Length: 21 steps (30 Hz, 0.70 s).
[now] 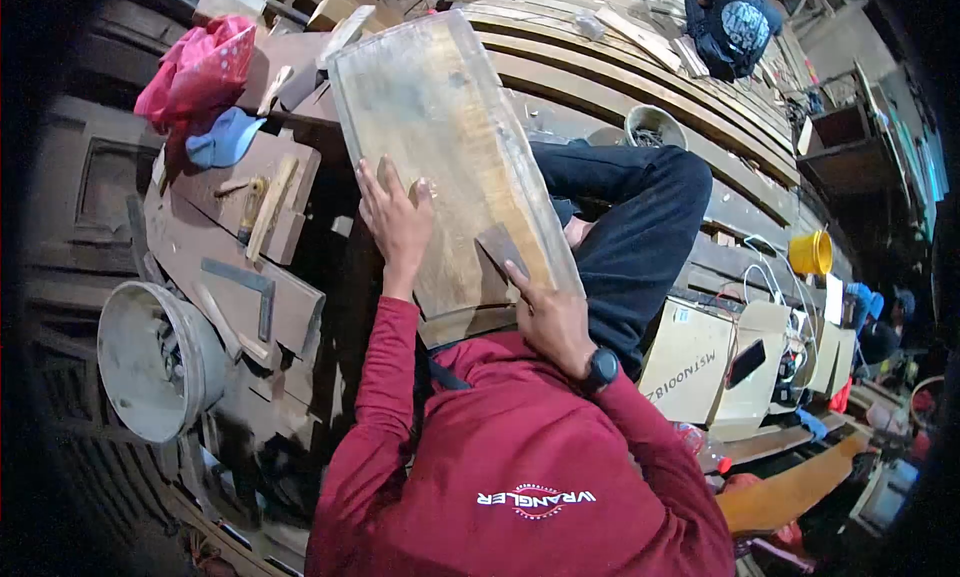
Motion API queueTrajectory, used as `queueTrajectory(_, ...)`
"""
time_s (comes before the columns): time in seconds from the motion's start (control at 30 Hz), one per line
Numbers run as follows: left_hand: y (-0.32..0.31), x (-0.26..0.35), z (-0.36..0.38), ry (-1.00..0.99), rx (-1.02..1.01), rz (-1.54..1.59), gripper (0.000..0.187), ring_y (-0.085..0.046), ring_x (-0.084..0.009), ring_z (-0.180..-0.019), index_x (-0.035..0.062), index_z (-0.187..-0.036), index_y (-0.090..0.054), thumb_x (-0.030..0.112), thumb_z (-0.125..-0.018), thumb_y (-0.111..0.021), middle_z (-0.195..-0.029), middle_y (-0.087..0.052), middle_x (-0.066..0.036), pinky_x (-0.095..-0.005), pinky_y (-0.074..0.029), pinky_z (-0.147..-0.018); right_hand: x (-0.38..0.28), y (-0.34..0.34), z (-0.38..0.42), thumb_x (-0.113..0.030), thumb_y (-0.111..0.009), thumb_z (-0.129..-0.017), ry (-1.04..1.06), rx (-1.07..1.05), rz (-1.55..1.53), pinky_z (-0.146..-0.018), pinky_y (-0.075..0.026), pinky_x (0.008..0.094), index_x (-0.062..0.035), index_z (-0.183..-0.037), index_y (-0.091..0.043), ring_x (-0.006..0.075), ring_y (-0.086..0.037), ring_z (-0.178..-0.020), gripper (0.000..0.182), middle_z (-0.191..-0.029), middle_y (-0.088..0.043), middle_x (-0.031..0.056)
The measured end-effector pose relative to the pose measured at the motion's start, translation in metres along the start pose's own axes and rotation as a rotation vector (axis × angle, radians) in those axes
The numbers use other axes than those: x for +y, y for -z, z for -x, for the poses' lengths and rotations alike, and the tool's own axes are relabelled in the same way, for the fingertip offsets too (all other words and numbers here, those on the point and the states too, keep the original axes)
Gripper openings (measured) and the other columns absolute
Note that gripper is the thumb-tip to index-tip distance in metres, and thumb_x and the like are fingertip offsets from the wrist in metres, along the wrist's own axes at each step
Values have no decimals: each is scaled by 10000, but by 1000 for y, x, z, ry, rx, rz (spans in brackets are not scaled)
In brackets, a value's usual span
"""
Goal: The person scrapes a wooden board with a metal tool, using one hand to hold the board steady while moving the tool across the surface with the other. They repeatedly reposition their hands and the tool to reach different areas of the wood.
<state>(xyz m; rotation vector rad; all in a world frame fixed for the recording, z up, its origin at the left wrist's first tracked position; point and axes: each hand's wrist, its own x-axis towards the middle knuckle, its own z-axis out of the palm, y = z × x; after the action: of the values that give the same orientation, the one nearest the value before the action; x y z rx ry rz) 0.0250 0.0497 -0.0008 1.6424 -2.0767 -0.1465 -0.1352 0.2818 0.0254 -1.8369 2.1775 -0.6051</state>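
Observation:
A long worn wooden board (440,137) lies tilted across my lap, over my leg in dark jeans (640,217). My left hand (395,217) rests flat on the board's left edge, fingers spread. My right hand (548,317), with a black watch on its wrist, presses a small dark flat piece (500,249), perhaps sandpaper, against the board's lower right part. Both sleeves are red, and my red hoodie (520,477) fills the bottom of the view.
A grey round pan (150,362) sits at the left. Wood planks, a metal square (245,287), a blue cap (225,137) and red cloth (200,67) lie nearby. A cardboard box (690,362), yellow bucket (812,252), metal bowl (655,127) and black bag (735,17) are at the right.

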Motion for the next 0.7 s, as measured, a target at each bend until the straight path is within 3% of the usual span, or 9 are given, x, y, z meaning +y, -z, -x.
queueTrajectory(0.1,6,3,1,24,7,6,726,-213,-414,-1594,23,-1600,-387,378,-1015,-628,-1698,-231,-272,-593,-258,-1232,2,6,8,-221,-669,-931,13,52,-23,-525,-524,492,-311,-1489,-605,357,-649,-514,569,-608,-642,148)
queueTrajectory(0.13,7,6,-2,57,-5,-38,701,-257,-413,-1576,27,-1581,-422,379,-1013,-633,-1684,-253,-284,-580,-289,-1220,-8,15,-6,-243,-666,-954,-25,-16,4,-524,-522,493,-294,-1484,-609,358,-659,-522,535,-614,-652,161)
queueTrajectory(0.2,7,5,2,65,-4,42,728,-184,-404,-1607,31,-1605,-387,371,-1006,-622,-1707,-217,-274,-599,-238,-1242,-10,-6,-41,-274,-650,-977,-18,-13,-24,-526,-524,501,-275,-1484,-606,359,-667,-524,509,-616,-661,177)
queueTrajectory(0.23,1,0,-1,60,6,15,725,-186,-410,-1605,24,-1597,-397,370,-1002,-622,-1700,-231,-285,-594,-237,-1244,-20,-5,-64,-317,-636,-991,42,67,-28,-536,-532,510,-255,-1482,-606,372,-666,-519,496,-602,-656,189)
queueTrajectory(0.27,-1,-1,0,57,23,11,708,-205,-414,-1597,20,-1588,-410,357,-1004,-623,-1691,-246,-292,-587,-252,-1236,-32,-2,-84,-353,-613,-1006,7,13,29,-548,-544,512,-246,-1482,-606,396,-680,-551,487,-621,-665,214)
queueTrajectory(0.43,0,-7,-2,34,38,42,699,-230,-416,-1586,24,-1584,-420,351,-1004,-632,-1692,-244,-288,-575,-271,-1225,-48,-29,-137,-380,-576,-1032,-24,59,23,-581,-555,530,-223,-1484,-600,422,-703,-616,479,-687,-686,257)
queueTrajectory(0.6,-1,-7,-1,50,13,63,711,-211,-398,-1596,29,-1593,-412,359,-1005,-640,-1709,-211,-270,-573,-257,-1236,-28,-20,-67,-344,-616,-1009,-41,-10,-21,-587,-542,542,-281,-1471,-620,437,-671,-580,466,-622,-644,243)
queueTrajectory(0.7,4,-3,1,60,9,32,683,-230,-400,-1587,32,-1574,-443,349,-1003,-643,-1696,-242,-265,-569,-272,-1233,-24,7,-14,-259,-632,-981,-12,-79,76,-518,-530,511,-265,-1502,-589,369,-666,-523,523,-609,-654,184)
